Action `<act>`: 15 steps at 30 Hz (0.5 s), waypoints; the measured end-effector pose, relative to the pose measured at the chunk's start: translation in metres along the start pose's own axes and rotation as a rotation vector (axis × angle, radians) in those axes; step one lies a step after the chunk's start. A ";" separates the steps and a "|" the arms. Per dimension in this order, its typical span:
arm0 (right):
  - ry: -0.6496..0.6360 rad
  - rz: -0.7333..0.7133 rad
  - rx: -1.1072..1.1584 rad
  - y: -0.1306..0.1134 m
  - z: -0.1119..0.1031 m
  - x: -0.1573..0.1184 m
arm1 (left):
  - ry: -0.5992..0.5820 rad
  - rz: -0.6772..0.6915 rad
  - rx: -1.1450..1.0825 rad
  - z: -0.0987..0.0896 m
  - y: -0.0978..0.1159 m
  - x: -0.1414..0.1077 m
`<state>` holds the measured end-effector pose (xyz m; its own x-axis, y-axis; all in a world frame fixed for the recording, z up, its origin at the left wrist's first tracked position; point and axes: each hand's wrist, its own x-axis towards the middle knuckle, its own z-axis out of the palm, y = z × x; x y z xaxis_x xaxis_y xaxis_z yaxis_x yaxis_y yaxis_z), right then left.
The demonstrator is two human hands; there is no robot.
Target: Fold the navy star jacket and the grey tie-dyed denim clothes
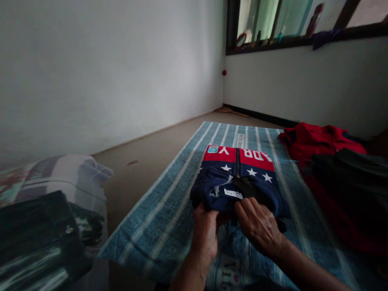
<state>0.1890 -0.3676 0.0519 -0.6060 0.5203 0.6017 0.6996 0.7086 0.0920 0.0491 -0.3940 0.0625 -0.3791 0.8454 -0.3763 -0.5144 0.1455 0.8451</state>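
A folded zip-up jacket [239, 173], navy and red with white stars and letters, lies on a blue striped cloth [169, 202]. Its collar end faces me, with a white label inside the neck. My left hand [206, 230] grips the collar's near left edge, its fingers partly hidden beneath the fabric. Just right of the label, my right hand [259, 226] has its fingers curled over the collar edge, pinching the cloth.
A red garment [321, 139] and a dark garment [351, 182] are heaped at the right. On the left stand a pale plastic-wrapped bundle [66, 178] and dark folded clothing [39, 238]. Walls [115, 68] rise behind, with a window [281, 20] at upper right.
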 end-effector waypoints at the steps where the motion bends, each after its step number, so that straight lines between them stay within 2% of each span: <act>1: -0.004 -0.001 0.003 -0.001 0.001 -0.001 | -0.002 -0.022 0.009 -0.004 0.003 -0.002; 5: -0.021 0.001 -0.006 -0.006 0.005 -0.004 | -0.036 -0.042 -0.001 -0.019 0.016 -0.014; 9: -0.018 0.012 -0.054 -0.012 0.009 -0.006 | -0.077 0.028 0.104 -0.020 0.024 -0.020; 15: 0.007 -0.016 -0.094 -0.016 0.012 -0.010 | 0.107 0.106 0.264 -0.020 0.011 -0.001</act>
<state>0.1787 -0.3784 0.0350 -0.6151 0.5056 0.6049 0.7226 0.6686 0.1759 0.0287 -0.4037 0.0651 -0.5063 0.8059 -0.3068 -0.2552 0.1998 0.9460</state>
